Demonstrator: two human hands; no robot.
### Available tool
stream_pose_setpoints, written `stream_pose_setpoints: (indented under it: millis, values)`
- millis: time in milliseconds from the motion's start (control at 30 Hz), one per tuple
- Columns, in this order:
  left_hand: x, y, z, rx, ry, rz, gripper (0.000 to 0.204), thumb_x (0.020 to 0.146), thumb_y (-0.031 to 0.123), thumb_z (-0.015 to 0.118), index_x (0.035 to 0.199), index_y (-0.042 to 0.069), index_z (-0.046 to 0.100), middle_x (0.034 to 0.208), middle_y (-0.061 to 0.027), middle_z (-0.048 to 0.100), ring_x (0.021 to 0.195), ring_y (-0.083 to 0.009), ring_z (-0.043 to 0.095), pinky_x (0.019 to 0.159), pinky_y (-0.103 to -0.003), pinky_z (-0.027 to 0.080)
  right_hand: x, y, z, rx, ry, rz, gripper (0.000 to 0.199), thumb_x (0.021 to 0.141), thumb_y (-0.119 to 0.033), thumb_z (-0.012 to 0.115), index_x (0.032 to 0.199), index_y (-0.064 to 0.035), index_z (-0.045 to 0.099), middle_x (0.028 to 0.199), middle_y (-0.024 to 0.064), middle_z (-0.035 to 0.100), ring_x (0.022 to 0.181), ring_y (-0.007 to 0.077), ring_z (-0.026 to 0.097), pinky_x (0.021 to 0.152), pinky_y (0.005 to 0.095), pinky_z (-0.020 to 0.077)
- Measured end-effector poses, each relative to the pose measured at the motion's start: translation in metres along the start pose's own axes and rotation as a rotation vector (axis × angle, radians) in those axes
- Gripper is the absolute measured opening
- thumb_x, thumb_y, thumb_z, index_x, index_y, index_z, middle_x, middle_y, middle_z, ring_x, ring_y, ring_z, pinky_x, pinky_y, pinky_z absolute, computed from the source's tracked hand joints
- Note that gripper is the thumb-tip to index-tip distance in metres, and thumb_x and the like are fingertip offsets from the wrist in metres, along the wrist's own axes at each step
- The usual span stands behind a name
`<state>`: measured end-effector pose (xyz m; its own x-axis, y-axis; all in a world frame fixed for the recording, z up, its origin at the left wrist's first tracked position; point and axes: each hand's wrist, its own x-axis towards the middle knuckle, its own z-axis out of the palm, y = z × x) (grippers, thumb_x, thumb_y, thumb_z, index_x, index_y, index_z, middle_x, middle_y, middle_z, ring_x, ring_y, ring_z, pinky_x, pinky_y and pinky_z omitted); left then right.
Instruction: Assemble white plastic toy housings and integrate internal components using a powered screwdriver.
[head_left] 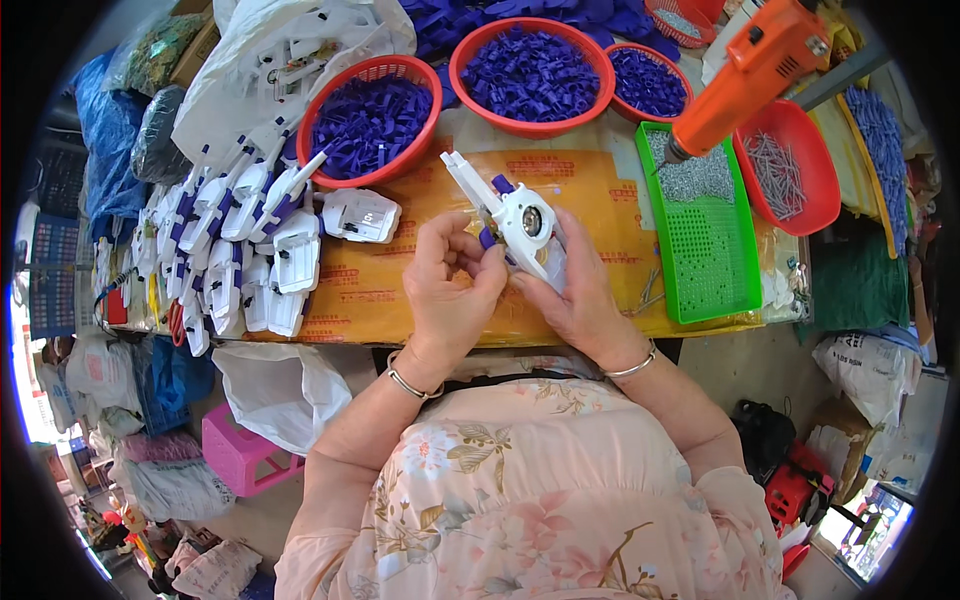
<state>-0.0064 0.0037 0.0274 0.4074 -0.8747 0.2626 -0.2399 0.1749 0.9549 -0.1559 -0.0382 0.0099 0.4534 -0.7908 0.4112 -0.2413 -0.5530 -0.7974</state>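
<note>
Over the middle of the table, both hands meet at a white plastic toy gun half (522, 222) with a round dark-centred part and small purple pieces. My right hand (582, 290) wraps round its right side and lower end. At its left edge, my left hand (458, 275) has thumb and fingers pinched together by a purple piece; whether a smaller part sits between the fingertips is hidden. The long narrow end of the white toy part points up and left. A loose white shell (362, 215) lies to the left of my hands.
White-and-purple assemblies (240, 215) are heaped on the left. Red baskets (318, 165) of purple parts stand at the back. An orange electric screwdriver (750, 70) hangs over a green tray (690, 312) of screws, beside a red bowl (830, 205) of metal pins. A pink stool (235, 450) stands below left.
</note>
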Motion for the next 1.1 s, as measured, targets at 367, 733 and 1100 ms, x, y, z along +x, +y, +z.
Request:
stream_pose_setpoints:
  millis: [367, 733, 1100]
  values:
    - [0.009, 0.006, -0.011, -0.307, -0.143, -0.236, 0.041, 0.077, -0.004, 0.059, 0.116, -0.003, 0.046, 0.098, -0.0057, 0.056, 0.081, -0.0073, 0.055, 0.065, -0.02, 0.049, -0.004, 0.002, 0.002, 0.161, -0.058, 0.016, 0.074, 0.077, -0.014, 0.072, 0.133, 0.0054, 0.029, 0.118, 0.023, 0.05, 0.108, 0.0347, 0.053, 0.092, 0.0395, 0.0429]
    - [0.023, -0.008, -0.036, -0.657, -0.608, -0.481, 0.067, 0.071, 0.01, 0.075, 0.129, -0.002, 0.043, 0.114, -0.0084, 0.058, 0.096, -0.0162, 0.06, 0.067, -0.029, 0.056, -0.005, -0.002, -0.003, 0.273, -0.152, 0.077, 0.076, 0.077, -0.021, 0.072, 0.133, 0.0054, 0.029, 0.118, 0.023, 0.049, 0.108, 0.0349, 0.053, 0.093, 0.0392, 0.0423]
    - [0.018, -0.014, -0.032, -0.704, -0.525, -0.508, 0.066, 0.069, 0.008, 0.079, 0.125, -0.002, 0.047, 0.116, -0.007, 0.058, 0.104, -0.0163, 0.058, 0.086, -0.03, 0.051, 0.001, -0.016, -0.009, -0.012, -0.066, -0.027, 0.064, 0.08, -0.022, 0.067, 0.126, 0.0071, 0.034, 0.119, 0.0245, 0.04, 0.108, 0.0376, 0.045, 0.094, 0.0418, 0.0385]
